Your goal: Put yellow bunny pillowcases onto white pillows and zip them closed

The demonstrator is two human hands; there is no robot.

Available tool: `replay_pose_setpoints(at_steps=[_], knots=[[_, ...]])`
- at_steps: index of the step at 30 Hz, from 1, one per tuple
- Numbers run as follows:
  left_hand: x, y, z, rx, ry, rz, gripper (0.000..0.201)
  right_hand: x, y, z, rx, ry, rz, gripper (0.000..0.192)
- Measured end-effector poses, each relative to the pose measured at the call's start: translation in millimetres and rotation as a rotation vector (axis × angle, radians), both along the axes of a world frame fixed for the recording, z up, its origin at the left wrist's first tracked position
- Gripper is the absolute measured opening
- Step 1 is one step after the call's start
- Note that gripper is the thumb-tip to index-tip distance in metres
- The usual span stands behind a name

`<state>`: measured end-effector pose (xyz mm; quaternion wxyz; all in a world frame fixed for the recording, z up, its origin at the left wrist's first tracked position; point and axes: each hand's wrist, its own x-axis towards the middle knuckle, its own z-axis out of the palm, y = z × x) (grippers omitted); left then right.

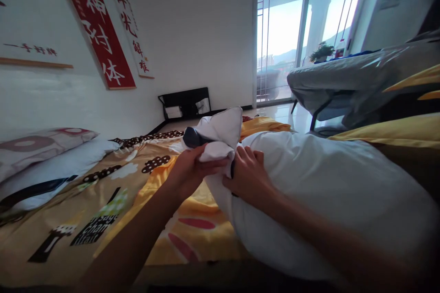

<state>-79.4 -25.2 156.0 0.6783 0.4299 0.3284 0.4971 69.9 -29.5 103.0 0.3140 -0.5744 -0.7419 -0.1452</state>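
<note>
- Head view, nearest me: the bulk of the white fabric (319,197) lies puffed out at the bed's near edge, under my right forearm, perhaps so the bed carries its weight.
- My right hand (248,173) curls its fingers over the white fabric's edge beside a dark strip, pinching it, probably to steady that side; how hard, I can't tell.
- My left hand (192,169) pinches a turned-back fold, thumb above and fingers beneath, which seems to keep the fold lifted.
- Beneath lies the patterned sheet (113,203); at left, a printed pillow (41,146) rests on a white pillow (82,158), apparently stacked aside.
- Beyond, a covered table (340,68) stands near the glass door (280,46).
</note>
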Motion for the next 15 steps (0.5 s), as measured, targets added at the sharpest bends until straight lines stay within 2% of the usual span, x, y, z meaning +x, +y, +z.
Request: replay_pose_setpoints(at_steps=[4,6,7,8,10,12,14,15], knots=[[-14.2,4.1,9.4,0.211,0.086,-0.148,0.017,5.7,25.3,-1.1,-0.052,0.042,0.030,0.022],[-25.1,5.2,4.0,0.314,0.135,-0.177,0.017,13.2,35.8,7.6,-0.035,0.017,0.051,0.018],[-30.8,6.1,-3.3,0.344,0.166,-0.165,0.019,18.0,40.5,15.0,-0.015,-0.002,0.045,0.017],[-36.2,7.7,-14.2,0.364,0.200,-0.132,0.020,23.3,44.9,24.3,0.012,-0.019,0.027,0.017],[-45.4,13.8,-46.7,0.405,0.352,-0.057,0.022,34.7,53.7,47.0,0.057,-0.057,-0.047,0.015],[-51.1,23.3,-89.3,0.497,0.663,-0.015,0.023,45.1,62.3,70.8,0.087,-0.082,-0.129,0.013],[-52.2,33.8,-132.9,0.664,1.050,-0.040,0.025,52.4,70.4,90.9,0.118,-0.099,-0.178,0.012],[-51.0,38.5,-151.8,0.734,1.197,-0.083,0.032,54.5,74.1,98.3,0.127,-0.111,-0.189,0.012]])
